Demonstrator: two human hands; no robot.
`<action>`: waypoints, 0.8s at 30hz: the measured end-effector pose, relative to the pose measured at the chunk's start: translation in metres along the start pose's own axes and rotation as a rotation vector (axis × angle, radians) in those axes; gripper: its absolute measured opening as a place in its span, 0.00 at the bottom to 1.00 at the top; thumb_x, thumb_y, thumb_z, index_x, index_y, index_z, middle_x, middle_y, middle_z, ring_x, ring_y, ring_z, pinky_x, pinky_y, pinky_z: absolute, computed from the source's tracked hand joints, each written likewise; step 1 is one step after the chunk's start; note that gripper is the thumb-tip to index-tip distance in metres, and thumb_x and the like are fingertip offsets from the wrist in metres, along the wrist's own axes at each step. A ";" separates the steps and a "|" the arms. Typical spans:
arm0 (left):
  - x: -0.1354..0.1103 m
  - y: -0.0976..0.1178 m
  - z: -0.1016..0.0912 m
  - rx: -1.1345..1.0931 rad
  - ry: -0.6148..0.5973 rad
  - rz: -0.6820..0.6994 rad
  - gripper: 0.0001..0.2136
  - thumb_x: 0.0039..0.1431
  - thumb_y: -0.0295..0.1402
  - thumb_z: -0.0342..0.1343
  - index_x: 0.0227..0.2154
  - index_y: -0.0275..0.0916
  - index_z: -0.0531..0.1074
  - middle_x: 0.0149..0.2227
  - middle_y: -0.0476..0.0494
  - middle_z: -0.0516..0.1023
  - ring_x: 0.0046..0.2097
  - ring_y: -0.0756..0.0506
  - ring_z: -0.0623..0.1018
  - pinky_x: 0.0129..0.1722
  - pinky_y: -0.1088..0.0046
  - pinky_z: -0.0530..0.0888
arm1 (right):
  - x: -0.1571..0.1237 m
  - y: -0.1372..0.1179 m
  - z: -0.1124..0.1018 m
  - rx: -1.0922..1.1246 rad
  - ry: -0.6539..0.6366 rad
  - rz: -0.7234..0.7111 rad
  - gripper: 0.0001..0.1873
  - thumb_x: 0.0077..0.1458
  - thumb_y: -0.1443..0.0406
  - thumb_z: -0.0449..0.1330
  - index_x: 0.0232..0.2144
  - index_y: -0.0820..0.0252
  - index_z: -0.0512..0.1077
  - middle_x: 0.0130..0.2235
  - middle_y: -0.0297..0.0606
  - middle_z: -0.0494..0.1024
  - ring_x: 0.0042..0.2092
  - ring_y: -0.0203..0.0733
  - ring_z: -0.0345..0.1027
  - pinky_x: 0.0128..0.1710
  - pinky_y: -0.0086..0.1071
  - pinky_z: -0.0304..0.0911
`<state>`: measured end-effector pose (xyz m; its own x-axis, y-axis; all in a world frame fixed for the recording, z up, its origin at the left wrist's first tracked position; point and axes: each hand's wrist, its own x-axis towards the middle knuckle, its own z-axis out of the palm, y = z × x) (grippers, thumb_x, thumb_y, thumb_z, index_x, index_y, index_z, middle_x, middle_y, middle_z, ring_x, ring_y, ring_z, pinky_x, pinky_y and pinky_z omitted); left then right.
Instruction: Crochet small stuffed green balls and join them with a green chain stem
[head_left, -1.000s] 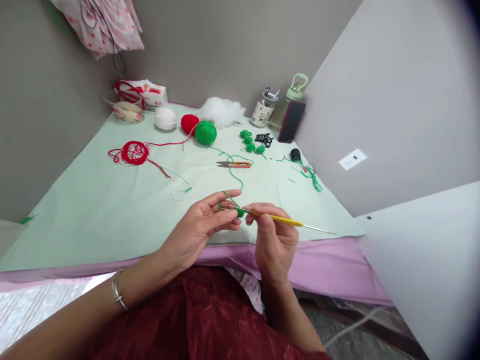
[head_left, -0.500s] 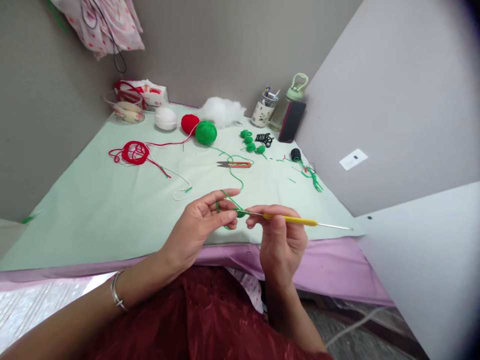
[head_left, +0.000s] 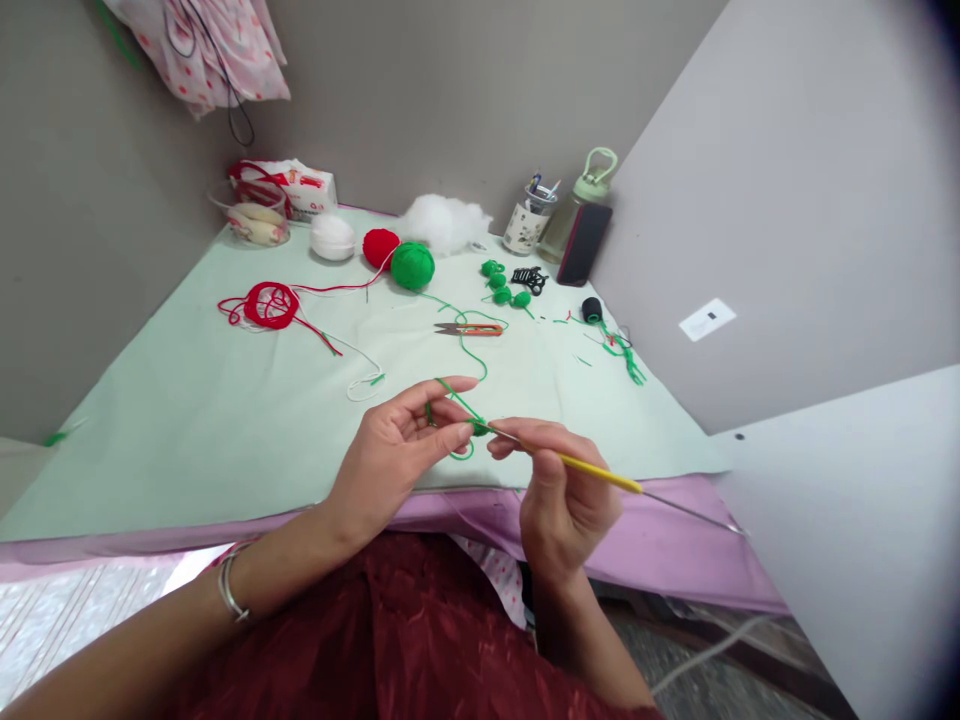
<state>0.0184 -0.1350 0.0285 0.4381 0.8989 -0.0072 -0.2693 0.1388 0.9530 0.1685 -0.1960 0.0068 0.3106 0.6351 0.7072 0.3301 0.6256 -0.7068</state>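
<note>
Between thumb and fingers, my left hand [head_left: 401,440] pinches a small green crochet piece [head_left: 478,428]. Green yarn [head_left: 459,397] runs taut over the raised index finger, and a loop hangs below the fingertips. My right hand [head_left: 566,480] grips a crochet hook [head_left: 600,473] with a yellow handle and metal ends. The hook's left end meets the green piece; its far end slants down to the right past the table's front edge. Just beyond the hands, a strand leads back toward a green yarn ball [head_left: 412,267].
Orange-handled thread snips [head_left: 470,329] lie ahead of the hands. Red yarn [head_left: 271,306] is coiled at the left. Small green crocheted pieces [head_left: 502,296], a black spool [head_left: 592,310], white stuffing [head_left: 444,222], a bottle [head_left: 562,225] and a phone [head_left: 584,244] are farther back.
The hook has tilted, its right end swinging downward as my right hand turned and lowered slightly. My left hand has shifted a little, still pinching the green piece.
</note>
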 end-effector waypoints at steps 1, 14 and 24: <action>0.000 0.000 0.000 -0.006 -0.005 -0.001 0.18 0.57 0.34 0.68 0.51 0.41 0.79 0.32 0.51 0.78 0.34 0.50 0.78 0.40 0.72 0.76 | 0.000 0.000 0.000 0.019 0.002 0.011 0.11 0.69 0.68 0.54 0.45 0.54 0.77 0.40 0.39 0.84 0.36 0.41 0.79 0.33 0.39 0.76; -0.001 0.002 0.003 0.095 0.067 0.051 0.16 0.57 0.32 0.68 0.48 0.41 0.80 0.32 0.51 0.78 0.34 0.50 0.79 0.39 0.74 0.77 | -0.003 -0.002 -0.003 -0.127 -0.089 -0.067 0.16 0.68 0.72 0.54 0.49 0.51 0.77 0.41 0.38 0.84 0.42 0.43 0.80 0.40 0.41 0.78; 0.000 -0.002 0.002 0.041 0.043 0.009 0.18 0.55 0.32 0.69 0.49 0.40 0.79 0.30 0.52 0.76 0.33 0.50 0.77 0.38 0.73 0.75 | -0.017 0.015 0.001 -0.221 -0.092 -0.195 0.15 0.68 0.68 0.56 0.52 0.49 0.76 0.48 0.43 0.84 0.46 0.46 0.82 0.38 0.42 0.82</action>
<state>0.0208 -0.1363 0.0276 0.3983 0.9172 -0.0102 -0.2378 0.1140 0.9646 0.1675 -0.1971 -0.0158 0.1438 0.5573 0.8178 0.5645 0.6325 -0.5303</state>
